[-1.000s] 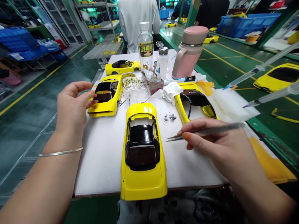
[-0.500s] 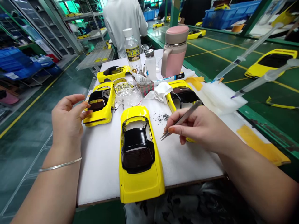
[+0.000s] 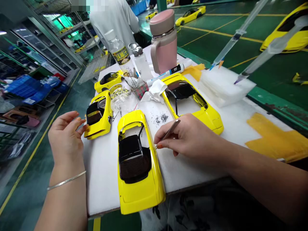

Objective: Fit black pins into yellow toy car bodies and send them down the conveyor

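1. At the far left, the person's left hand [image 3: 65, 136] hovers open beside the white work pad [image 3: 102, 166], fingers loosely spread and holding nothing. A thin silver bangle [image 3: 66, 180] circles the wrist.
2. Just right of that hand, a small yellow car shell [image 3: 98, 115] with a dark roof lies on the pad. Another yellow shell [image 3: 108, 80] sits farther back.
3. In the middle, nearest the viewer, lies the largest yellow car body [image 3: 137, 163], nose pointing away, with a glossy black roof and rear window. Its rear end overhangs the pad's front edge.
4. Behind it are a crumpled clear plastic bag [image 3: 122, 100], a small cup of tools [image 3: 139, 87], a clear water bottle [image 3: 119, 51], a small dispenser bottle [image 3: 141, 61] and a pink flask [image 3: 165, 41].
5. The right hand [image 3: 190, 139] is closed around thin metal tweezers [image 3: 167, 133], pinched between thumb and fingers. Their tips rest at the right edge of the middle car body, beside its roof.
6. Just beyond the tweezers, a scatter of tiny dark screws [image 3: 161, 118] lies on the pad.
7. Right of the screws, a fourth yellow car shell [image 3: 192, 102] lies at an angle. A white cloth [image 3: 155, 90] and a marker pen [image 3: 168, 71] sit behind it.
8. Farther right, two syringes [image 3: 237, 33] stand tilted with their tips in a white foam block [image 3: 226, 86].
9. At the back, another person in a white top [image 3: 113, 21] stands facing away.
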`<state>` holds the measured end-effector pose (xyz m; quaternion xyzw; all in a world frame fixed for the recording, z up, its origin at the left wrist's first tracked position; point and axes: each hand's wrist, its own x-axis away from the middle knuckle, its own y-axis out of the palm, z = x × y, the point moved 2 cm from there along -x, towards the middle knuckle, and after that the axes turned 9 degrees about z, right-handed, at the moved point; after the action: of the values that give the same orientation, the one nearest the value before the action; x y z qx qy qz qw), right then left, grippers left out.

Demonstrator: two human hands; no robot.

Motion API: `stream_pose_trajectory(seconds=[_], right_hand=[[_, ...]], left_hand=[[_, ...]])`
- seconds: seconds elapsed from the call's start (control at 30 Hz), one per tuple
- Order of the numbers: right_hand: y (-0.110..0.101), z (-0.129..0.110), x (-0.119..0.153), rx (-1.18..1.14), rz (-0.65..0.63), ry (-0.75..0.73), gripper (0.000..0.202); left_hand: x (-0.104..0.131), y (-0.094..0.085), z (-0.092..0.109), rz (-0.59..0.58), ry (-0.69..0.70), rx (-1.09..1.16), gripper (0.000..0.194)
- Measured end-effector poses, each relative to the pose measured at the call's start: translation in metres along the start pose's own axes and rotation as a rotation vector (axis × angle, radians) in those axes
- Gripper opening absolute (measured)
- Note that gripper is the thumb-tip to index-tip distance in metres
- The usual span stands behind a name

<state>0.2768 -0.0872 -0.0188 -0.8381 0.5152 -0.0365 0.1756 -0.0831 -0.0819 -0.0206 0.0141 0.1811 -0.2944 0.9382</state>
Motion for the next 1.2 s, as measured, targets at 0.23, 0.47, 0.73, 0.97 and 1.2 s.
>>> stream_pose_trajectory(seconds=[0.23, 0.47, 0.73, 0.97, 1.2], right_hand=[[0.004, -0.004, 0.001, 0.101, -0.042, 0.02, 0.016], [0.006, -0.003, -0.001, 0.17, -0.041, -0.008, 0.016], [0.006, -0.001, 0.0, 0.168, 0.0, -0.017, 0.016], [0.002, -0.002, 0.004, 0.143, 0.058, -0.06, 0.019], [0.0, 0.0, 0.011, 0.132, 0.105, -0.221, 0.02]], left_hand=[[-0.003, -0.001, -0.005, -0.003, 0.024, 0.046, 0.037], [-0.002, -0.001, -0.003, -0.004, 0.019, 0.071, 0.035], [-0.004, -0.001, -0.005, -0.003, 0.009, 0.076, 0.035], [-0.003, 0.0, -0.004, -0.004, 0.009, 0.078, 0.035], [-0.003, -0.001, -0.003, 0.002, 0.002, 0.079, 0.035]])
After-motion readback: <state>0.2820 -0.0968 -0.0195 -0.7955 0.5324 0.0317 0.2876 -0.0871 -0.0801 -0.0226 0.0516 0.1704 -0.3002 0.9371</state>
